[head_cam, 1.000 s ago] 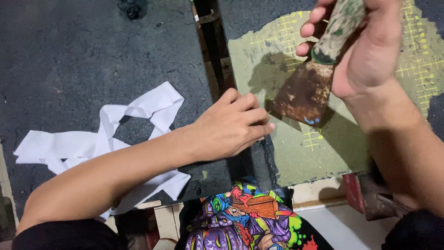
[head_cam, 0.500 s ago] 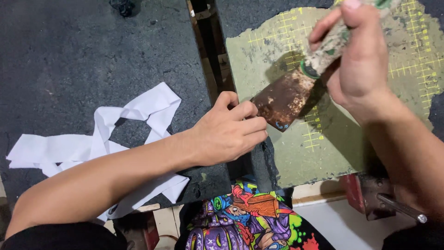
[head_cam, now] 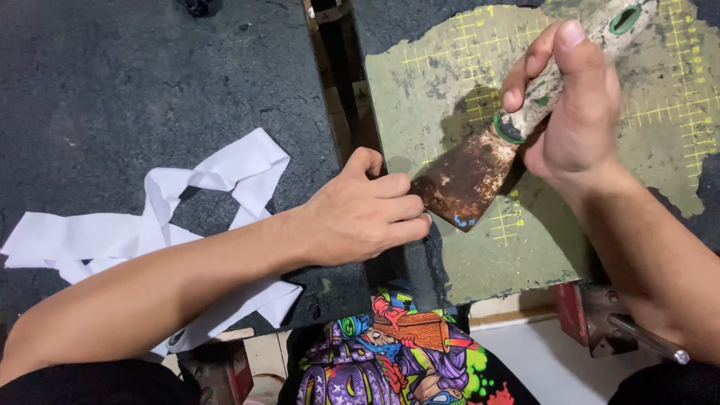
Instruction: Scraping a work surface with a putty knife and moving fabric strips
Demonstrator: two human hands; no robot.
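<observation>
My right hand [head_cam: 574,112] grips the paint-stained handle of a rusty scraper [head_cam: 469,180], blade angled down-left onto a worn green gridded mat [head_cam: 480,255] on the right dark board. My left hand [head_cam: 360,217] lies across the gap between the boards, fingers curled with their tips at the mat's left edge, touching the blade's corner. I cannot tell whether the fingers pinch anything.
White paper strips [head_cam: 150,225] lie tangled on the left dark board [head_cam: 150,90], under my left forearm. A narrow gap [head_cam: 337,82] separates the two boards. A colourful printed garment [head_cam: 397,352] and a red metal bracket [head_cam: 592,315] sit below the front edge.
My right hand has lowered the scraper down and left until the blade meets the mat beside my left fingers. My left hand has stayed in place.
</observation>
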